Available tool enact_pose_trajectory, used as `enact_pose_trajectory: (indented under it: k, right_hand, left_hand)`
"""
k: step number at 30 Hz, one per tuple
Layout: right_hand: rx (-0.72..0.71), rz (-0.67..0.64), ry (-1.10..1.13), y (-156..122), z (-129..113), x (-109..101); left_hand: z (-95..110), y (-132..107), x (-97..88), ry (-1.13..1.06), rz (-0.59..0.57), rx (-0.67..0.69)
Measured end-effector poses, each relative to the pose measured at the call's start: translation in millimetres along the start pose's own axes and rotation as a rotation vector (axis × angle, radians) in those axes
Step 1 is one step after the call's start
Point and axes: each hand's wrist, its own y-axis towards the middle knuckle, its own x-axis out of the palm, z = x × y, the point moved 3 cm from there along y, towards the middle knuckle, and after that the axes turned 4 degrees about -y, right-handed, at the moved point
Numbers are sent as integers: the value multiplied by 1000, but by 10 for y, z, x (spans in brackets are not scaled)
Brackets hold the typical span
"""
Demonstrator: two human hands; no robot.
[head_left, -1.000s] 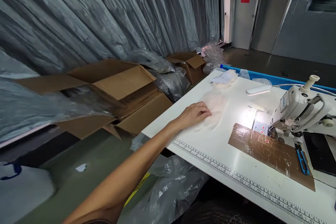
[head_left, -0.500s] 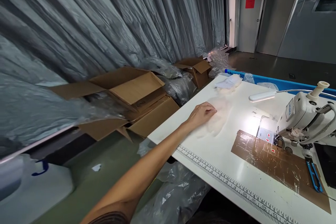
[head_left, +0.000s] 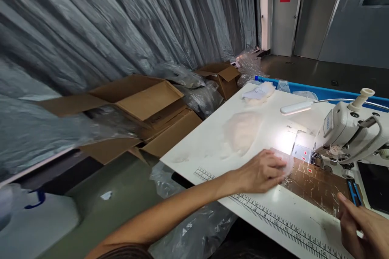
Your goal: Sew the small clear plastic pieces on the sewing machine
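My left hand (head_left: 263, 171) rests low on the white sewing table (head_left: 212, 145), fingers closed on a thin, pale translucent piece of fabric (head_left: 285, 162) near the taped brown patch (head_left: 316, 184). A heap of the same pale fabric (head_left: 243, 131) lies on the table just beyond the hand. My right hand (head_left: 363, 226) shows at the lower right corner, fingers partly spread over the table's front edge, holding nothing I can see. The white sewing machine (head_left: 349, 129) stands at the right with its lamp (head_left: 296, 107) lit.
A printed ruler strip (head_left: 273, 214) runs along the table's front edge. Blue snips (head_left: 352, 192) lie by the machine. Another small fabric stack (head_left: 259, 91) sits at the far corner. Open cardboard boxes (head_left: 146, 105) and plastic bags crowd the floor at the left, before a plastic curtain.
My left hand has drawn back from the fabric heap toward the brown patch, bringing one thin piece with it. My right hand has come into view at the lower right.
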Motion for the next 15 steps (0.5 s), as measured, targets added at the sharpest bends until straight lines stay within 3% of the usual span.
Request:
enact_pose_trajectory:
  k: [3, 5, 10, 15]
  right_hand:
    - [-5, 93, -52, 98, -42, 9]
    - [12, 181, -64, 140, -85, 30]
    - [22, 206, -52, 197, -146, 87]
    - [36, 213, -31, 182, -146, 82]
  left_hand:
    - [266, 22, 146, -72, -51, 173]
    - [268, 71, 137, -94, -55, 196]
    - [-210, 348, -25, -70, 43, -106]
    - [-470, 544, -27, -36, 52, -208]
